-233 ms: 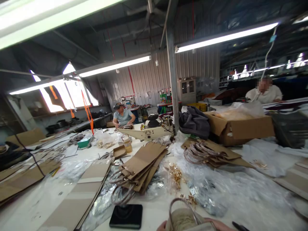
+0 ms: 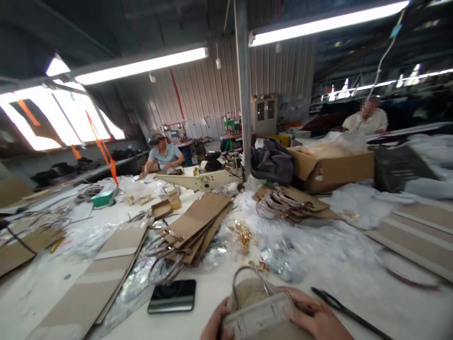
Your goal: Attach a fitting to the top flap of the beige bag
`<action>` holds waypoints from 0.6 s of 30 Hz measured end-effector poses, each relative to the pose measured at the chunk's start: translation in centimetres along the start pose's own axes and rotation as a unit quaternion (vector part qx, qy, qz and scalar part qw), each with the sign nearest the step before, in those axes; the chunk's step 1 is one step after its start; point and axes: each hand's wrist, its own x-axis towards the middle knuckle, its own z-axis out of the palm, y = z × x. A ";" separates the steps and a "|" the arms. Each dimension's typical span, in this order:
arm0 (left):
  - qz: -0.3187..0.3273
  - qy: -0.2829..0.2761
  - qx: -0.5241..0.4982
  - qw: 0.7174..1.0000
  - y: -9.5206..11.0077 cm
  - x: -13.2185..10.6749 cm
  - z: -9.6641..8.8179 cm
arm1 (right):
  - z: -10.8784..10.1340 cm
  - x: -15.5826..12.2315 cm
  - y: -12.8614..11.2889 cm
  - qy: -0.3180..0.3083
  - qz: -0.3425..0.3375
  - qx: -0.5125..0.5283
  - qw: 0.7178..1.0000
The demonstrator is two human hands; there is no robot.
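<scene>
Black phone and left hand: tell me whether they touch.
Apart. The head view shows a strip of white table between the black phone and the left hand.

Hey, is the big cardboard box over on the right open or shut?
Open: the cardboard box has a flap folded outward, and translucent plastic bulges above its rim.

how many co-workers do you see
2: one person in light blue behind the cream machine, and one person in white beyond the cardboard box at right. More may be hidden.
</scene>
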 end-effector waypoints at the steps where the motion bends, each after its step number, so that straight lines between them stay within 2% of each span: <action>1: 0.017 0.037 0.003 0.999 0.1 -1.6 0.0 | 0.2 -0.4 -0.5 0.004 -0.001 -0.006 1.000; 2: 0.014 0.063 0.009 0.998 0.5 -2.9 0.0 | 0.3 -0.7 -1.0 0.010 0.008 -0.006 1.000; 5: 0.000 0.032 0.000 1.000 2.4 -4.7 -0.4 | 0.5 -0.9 -1.5 0.023 0.019 -0.009 0.999; 8: 0.009 0.011 -0.027 1.000 3.7 -4.3 -0.7 | 0.6 -0.8 -1.4 0.013 0.030 -0.001 0.999; 13: 0.009 -0.025 -0.059 0.998 4.2 -4.6 -1.1 | 0.6 -1.1 -1.6 0.019 0.010 -0.035 0.999; 18: -0.004 -0.009 -0.061 0.998 4.3 -4.5 -1.1 | 0.6 -1.0 -1.4 0.023 -0.004 -0.057 0.998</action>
